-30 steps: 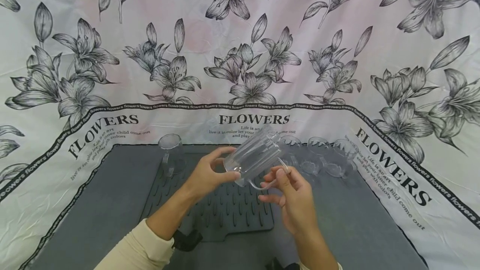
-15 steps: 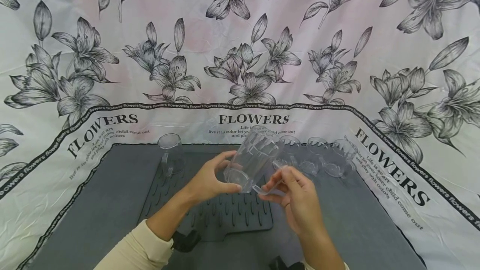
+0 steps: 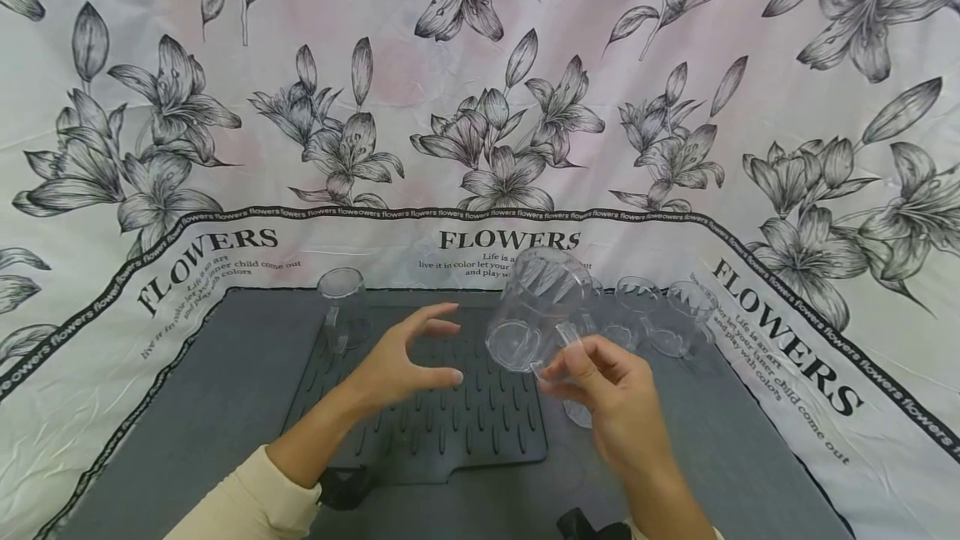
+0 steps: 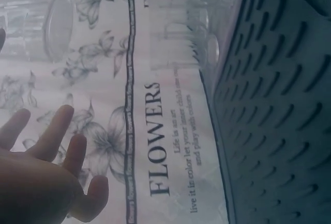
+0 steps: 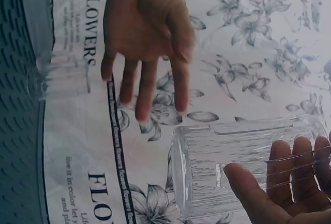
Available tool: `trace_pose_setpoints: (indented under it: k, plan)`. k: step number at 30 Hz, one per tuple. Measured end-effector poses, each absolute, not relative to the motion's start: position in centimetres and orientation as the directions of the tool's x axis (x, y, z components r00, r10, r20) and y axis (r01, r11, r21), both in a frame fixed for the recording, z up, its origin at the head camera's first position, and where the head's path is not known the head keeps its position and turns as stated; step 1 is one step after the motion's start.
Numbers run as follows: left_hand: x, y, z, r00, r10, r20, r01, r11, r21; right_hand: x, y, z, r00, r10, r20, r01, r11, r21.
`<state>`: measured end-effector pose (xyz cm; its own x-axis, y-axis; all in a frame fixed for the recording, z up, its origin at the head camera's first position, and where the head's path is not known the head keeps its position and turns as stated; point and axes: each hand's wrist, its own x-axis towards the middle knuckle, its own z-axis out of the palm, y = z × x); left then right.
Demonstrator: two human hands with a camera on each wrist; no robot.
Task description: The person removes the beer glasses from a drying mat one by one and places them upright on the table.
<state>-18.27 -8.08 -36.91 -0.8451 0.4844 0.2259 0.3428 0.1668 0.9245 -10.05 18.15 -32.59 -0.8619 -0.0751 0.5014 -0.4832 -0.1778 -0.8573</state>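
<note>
A clear ribbed mug (image 3: 536,311) hangs tilted above the back of the dark mat, its base toward the lower left. My right hand (image 3: 626,398) grips its handle with curled fingers and thumb. To the left, my left hand (image 3: 393,365) is off the mug, with fingers and thumb spread apart. In the right wrist view, a gap separates that left hand (image 5: 145,22) from the mug (image 5: 232,167). The left wrist view shows my spread left fingers below the mug (image 4: 57,27).
A similar clear mug (image 3: 345,311) stands at the mat's (image 3: 495,448) back left corner. Several more mugs (image 3: 678,319) line the back right of the grey table (image 3: 720,440). Part of another clear piece (image 3: 579,413) shows beside my right hand. A flower-printed cloth (image 3: 480,148) hangs behind.
My left hand has let go of the mug's body and drawn slightly left. The right hand has carried the mug to the right and turned it.
</note>
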Motion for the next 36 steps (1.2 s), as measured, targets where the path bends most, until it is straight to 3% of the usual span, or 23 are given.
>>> trace_pose_setpoints:
  k: [16,28,36]
  plan:
    - [-17.9,-13.7,-39.4,-0.915,0.337,0.221,0.343,0.366,0.865,-9.9,22.0,-32.6,-0.872,0.071,0.485,-0.478,0.09,-0.874]
    - [-17.6,-17.2,-41.5,-0.92,0.294,0.26,0.373,0.449,0.812,-10.3,25.0,-32.9,-0.85,0.151,0.505,-0.496,0.096,-0.863]
    - [-17.4,-19.3,-43.8,-0.94,0.26,0.219,0.322,0.474,0.819,-10.2,26.9,-33.5,-0.853,0.176,0.492,-0.485,0.081,-0.871]
